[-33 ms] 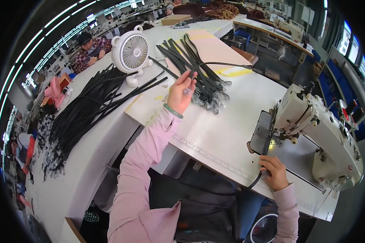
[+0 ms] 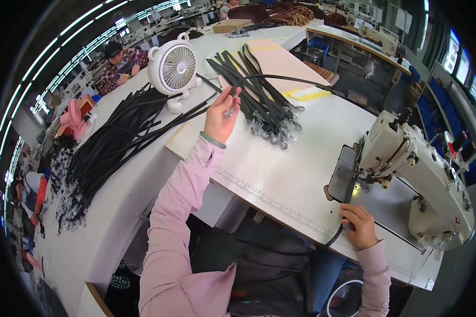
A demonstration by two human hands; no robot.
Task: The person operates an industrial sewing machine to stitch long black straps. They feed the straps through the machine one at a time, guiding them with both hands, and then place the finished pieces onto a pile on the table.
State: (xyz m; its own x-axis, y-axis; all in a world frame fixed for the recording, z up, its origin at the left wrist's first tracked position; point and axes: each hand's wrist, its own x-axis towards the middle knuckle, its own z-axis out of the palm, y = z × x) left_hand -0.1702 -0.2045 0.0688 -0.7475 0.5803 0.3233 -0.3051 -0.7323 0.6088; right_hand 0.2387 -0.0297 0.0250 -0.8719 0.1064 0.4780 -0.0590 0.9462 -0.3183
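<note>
My left hand (image 2: 220, 117) is raised over the white table and pinches one end of a black strap (image 2: 288, 77). Something small and transparent shows by its fingers. From there the strap runs right, toward the far side of the sewing machine (image 2: 407, 153). Just in front of the machine's dark plate (image 2: 342, 173), my right hand (image 2: 358, 226) has its fingers closed on a black strap, whose tail hangs over the table's front edge. Close beyond my left hand lies a bundle of black straps (image 2: 272, 113) with transparent-wrapped ends.
A white fan (image 2: 177, 67) stands left of the bundle. Farther left, a large pile of black straps (image 2: 116, 132) covers the side table. A pink fan (image 2: 73, 117) stands behind it, near a seated person (image 2: 120, 66). A pale pink sheet (image 2: 285, 61) lies under the bundle.
My left hand has moved left and slightly down, away from the bundle, drawing the strap end along. My right hand stays in place by the machine.
</note>
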